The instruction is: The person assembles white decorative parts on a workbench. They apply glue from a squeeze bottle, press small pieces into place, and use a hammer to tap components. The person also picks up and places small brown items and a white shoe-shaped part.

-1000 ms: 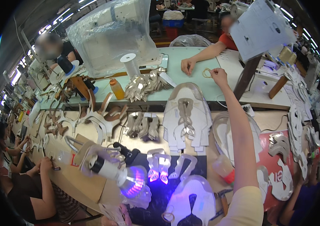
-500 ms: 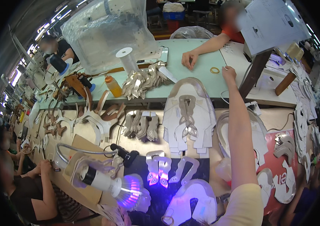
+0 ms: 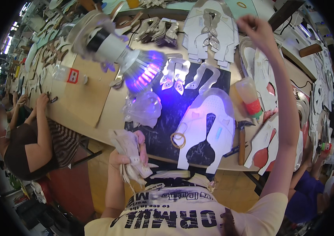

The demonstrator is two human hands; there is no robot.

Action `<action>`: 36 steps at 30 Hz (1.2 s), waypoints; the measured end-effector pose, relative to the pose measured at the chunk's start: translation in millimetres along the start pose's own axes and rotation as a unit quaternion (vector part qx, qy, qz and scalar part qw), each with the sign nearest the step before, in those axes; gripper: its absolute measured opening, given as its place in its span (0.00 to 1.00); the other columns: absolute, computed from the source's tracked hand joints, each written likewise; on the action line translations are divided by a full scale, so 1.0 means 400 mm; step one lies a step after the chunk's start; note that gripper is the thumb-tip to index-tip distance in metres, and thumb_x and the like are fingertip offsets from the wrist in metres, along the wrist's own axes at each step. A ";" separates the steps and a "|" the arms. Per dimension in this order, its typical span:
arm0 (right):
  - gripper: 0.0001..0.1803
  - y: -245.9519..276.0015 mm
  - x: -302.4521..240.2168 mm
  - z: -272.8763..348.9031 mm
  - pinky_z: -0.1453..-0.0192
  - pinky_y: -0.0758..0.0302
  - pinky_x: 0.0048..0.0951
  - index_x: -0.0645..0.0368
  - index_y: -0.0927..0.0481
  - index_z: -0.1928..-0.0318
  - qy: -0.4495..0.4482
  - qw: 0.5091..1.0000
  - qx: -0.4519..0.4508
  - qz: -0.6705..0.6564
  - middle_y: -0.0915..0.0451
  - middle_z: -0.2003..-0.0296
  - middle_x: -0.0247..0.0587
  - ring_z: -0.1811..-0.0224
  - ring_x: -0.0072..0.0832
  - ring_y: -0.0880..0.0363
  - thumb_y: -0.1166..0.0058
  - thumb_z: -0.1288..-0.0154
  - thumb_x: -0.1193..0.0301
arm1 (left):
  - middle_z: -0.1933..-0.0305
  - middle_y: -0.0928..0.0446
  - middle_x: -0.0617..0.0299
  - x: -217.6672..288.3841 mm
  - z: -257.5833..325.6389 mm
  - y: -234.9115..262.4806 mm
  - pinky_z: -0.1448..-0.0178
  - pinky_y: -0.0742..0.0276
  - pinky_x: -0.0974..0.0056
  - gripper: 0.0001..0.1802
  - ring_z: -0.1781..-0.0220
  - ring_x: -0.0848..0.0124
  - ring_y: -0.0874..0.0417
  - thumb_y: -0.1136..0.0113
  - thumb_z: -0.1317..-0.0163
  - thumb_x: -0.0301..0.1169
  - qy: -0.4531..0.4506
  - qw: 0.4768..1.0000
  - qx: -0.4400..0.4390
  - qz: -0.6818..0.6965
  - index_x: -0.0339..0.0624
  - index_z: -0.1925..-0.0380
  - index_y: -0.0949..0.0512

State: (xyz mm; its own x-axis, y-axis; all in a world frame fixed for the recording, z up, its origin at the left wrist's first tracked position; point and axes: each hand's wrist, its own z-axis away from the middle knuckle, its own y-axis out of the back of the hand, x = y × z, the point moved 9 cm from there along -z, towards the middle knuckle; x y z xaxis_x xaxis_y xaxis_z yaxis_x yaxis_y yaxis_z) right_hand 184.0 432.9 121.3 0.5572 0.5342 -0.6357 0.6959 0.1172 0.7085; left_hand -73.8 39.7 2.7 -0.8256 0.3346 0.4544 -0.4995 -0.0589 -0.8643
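Note:
My left hand (image 3: pixel 120 160) grips a bundle of whitish cut shoe pieces (image 3: pixel 129 151) at the near table edge, with its fingers wrapped round them. Out over the far right of the table is my right hand (image 3: pixel 256 31), raised with curled fingers; anything in them is too small to make out. A white shoe upper (image 3: pixel 222 126) lies spread on a dark mat (image 3: pixel 155 141) before me, with tan rubber bands (image 3: pixel 178 140) on its left edge. Beyond it, silvery upper pieces (image 3: pixel 174 74) lie under the violet light of a lamp (image 3: pixel 143 70).
A stack of white uppers (image 3: pixel 194 29) stands at the back. On the right are a bottle with a red band (image 3: pixel 247 94) and a hammer (image 3: pixel 242 145). Another bottle (image 3: pixel 64 74) lies on the left, where a co-worker (image 3: pixel 29 145) sits. The lamp hangs low over the table.
The view has tipped down toward my body. My right hand has drawn back from beside the yellow ring on the far table. My left hand and its bundle have come into view.

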 end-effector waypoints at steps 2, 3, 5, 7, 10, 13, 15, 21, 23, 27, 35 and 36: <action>0.09 -0.070 -0.131 0.169 0.60 0.26 0.24 0.57 0.15 0.59 0.050 0.996 -0.073 0.014 0.16 0.70 0.31 0.68 0.18 0.22 0.39 0.33 0.66 | 0.71 0.23 0.46 -0.002 0.010 -0.009 0.63 0.15 0.57 0.37 0.71 0.54 0.16 0.25 0.60 0.32 0.005 1.000 0.006 -0.005 0.37 0.54 0.39; 0.08 -0.124 -0.159 0.252 0.63 0.28 0.25 0.57 0.16 0.61 0.001 0.993 -0.114 -0.024 0.18 0.71 0.31 0.70 0.18 0.24 0.36 0.36 0.67 | 0.71 0.23 0.47 -0.004 0.017 -0.011 0.62 0.15 0.57 0.37 0.70 0.54 0.16 0.25 0.60 0.31 0.008 1.000 0.012 -0.004 0.37 0.53 0.39; 0.11 -0.214 -0.233 0.392 0.62 0.24 0.29 0.60 0.16 0.61 -0.014 0.979 -0.188 -0.080 0.19 0.70 0.35 0.69 0.23 0.21 0.34 0.38 0.66 | 0.70 0.22 0.48 -0.009 0.023 -0.015 0.61 0.16 0.57 0.38 0.68 0.55 0.16 0.25 0.59 0.32 0.027 0.999 0.015 -0.015 0.37 0.52 0.39; 0.14 -0.296 -0.279 0.492 0.63 0.25 0.32 0.60 0.16 0.63 -0.029 0.966 -0.243 -0.079 0.19 0.69 0.38 0.70 0.28 0.21 0.34 0.38 0.61 | 0.69 0.22 0.47 -0.013 0.025 -0.023 0.60 0.16 0.57 0.37 0.67 0.55 0.15 0.25 0.59 0.32 0.041 0.999 -0.002 -0.035 0.37 0.52 0.39; 0.19 -0.375 -0.295 0.563 0.64 0.26 0.38 0.60 0.16 0.63 -0.084 0.971 -0.223 0.012 0.19 0.68 0.42 0.68 0.36 0.19 0.36 0.38 0.55 | 0.67 0.21 0.47 -0.023 0.026 -0.027 0.58 0.16 0.57 0.37 0.65 0.56 0.15 0.25 0.59 0.32 0.059 0.996 -0.018 -0.058 0.37 0.51 0.38; 0.20 -0.394 -0.312 0.591 0.61 0.29 0.40 0.58 0.17 0.63 -0.109 0.980 -0.155 0.062 0.19 0.68 0.41 0.65 0.37 0.19 0.36 0.38 0.52 | 0.65 0.21 0.46 -0.033 0.032 -0.028 0.55 0.15 0.56 0.37 0.63 0.56 0.14 0.26 0.58 0.31 0.068 0.995 -0.022 -0.067 0.36 0.49 0.37; 0.20 -0.388 -0.324 0.606 0.59 0.31 0.40 0.57 0.16 0.62 -0.111 0.983 -0.118 0.083 0.19 0.67 0.40 0.63 0.37 0.20 0.37 0.38 0.51 | 0.64 0.20 0.46 -0.035 0.037 -0.029 0.55 0.14 0.55 0.37 0.62 0.56 0.14 0.26 0.58 0.30 0.067 0.995 -0.028 -0.072 0.36 0.49 0.37; 0.16 -0.402 -0.362 0.673 0.57 0.35 0.40 0.54 0.16 0.62 -0.110 0.980 -0.115 0.124 0.21 0.68 0.38 0.62 0.36 0.21 0.37 0.38 0.54 | 0.64 0.20 0.46 -0.039 0.054 -0.011 0.54 0.14 0.55 0.37 0.62 0.56 0.13 0.26 0.58 0.30 0.064 0.995 -0.023 -0.067 0.36 0.49 0.35; 0.14 -0.414 -0.365 0.683 0.57 0.36 0.41 0.53 0.16 0.63 -0.125 0.980 -0.108 0.113 0.21 0.69 0.38 0.63 0.36 0.22 0.38 0.37 0.56 | 0.63 0.20 0.46 -0.042 0.054 -0.007 0.54 0.14 0.55 0.36 0.62 0.56 0.13 0.26 0.58 0.30 0.069 0.995 -0.023 -0.071 0.36 0.49 0.35; 0.10 -0.418 -0.392 0.681 0.59 0.37 0.40 0.52 0.15 0.65 -0.110 0.985 -0.088 0.097 0.21 0.70 0.37 0.64 0.35 0.22 0.39 0.37 0.60 | 0.63 0.20 0.47 -0.048 0.039 -0.016 0.54 0.14 0.54 0.36 0.61 0.58 0.14 0.26 0.57 0.31 0.077 0.991 -0.046 -0.097 0.36 0.49 0.35; 0.07 -0.312 -0.444 0.644 0.59 0.38 0.36 0.52 0.13 0.68 -0.056 0.997 -0.018 0.043 0.20 0.71 0.29 0.66 0.30 0.23 0.35 0.39 0.64 | 0.61 0.20 0.47 -0.047 0.007 -0.048 0.52 0.14 0.54 0.35 0.59 0.58 0.14 0.26 0.56 0.30 0.088 0.985 -0.089 -0.123 0.36 0.49 0.34; 0.07 -0.309 -0.440 0.638 0.60 0.38 0.37 0.53 0.13 0.67 -0.061 0.998 -0.021 0.029 0.20 0.71 0.30 0.65 0.31 0.23 0.35 0.39 0.64 | 0.61 0.20 0.47 -0.046 0.004 -0.051 0.52 0.15 0.55 0.35 0.58 0.59 0.14 0.26 0.55 0.31 0.086 0.984 -0.092 -0.128 0.36 0.49 0.34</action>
State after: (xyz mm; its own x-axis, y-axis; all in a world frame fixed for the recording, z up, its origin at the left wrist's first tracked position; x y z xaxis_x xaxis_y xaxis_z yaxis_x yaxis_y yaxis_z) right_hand 115.4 110.7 67.2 0.6479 0.4361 -0.6246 0.6437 0.1249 0.7550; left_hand -48.8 33.1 12.3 -0.6137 0.4717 0.6331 -0.6164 0.2148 -0.7575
